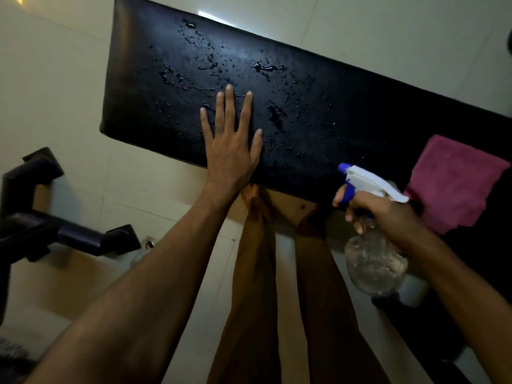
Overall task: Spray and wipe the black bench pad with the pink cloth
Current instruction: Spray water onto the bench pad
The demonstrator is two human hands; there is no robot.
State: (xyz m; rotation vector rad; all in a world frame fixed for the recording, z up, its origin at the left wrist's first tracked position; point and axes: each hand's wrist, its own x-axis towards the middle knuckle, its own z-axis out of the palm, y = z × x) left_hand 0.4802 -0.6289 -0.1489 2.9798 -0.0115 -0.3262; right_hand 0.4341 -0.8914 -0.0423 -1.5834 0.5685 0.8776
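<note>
Your left hand (231, 139) lies flat and spread, holding nothing, on the black bench pad (318, 106); your right hand (388, 214) grips the spray bottle (371, 225). Spraying looks done (droplets everywhere). Next, park the bottle and take the pink cloth (454, 184), lying at the pad's right.

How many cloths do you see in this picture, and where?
1. The pink cloth lies on the right end of the black bench pad, behind the spray bottle held in the right hand. Others may be hidden.
</note>
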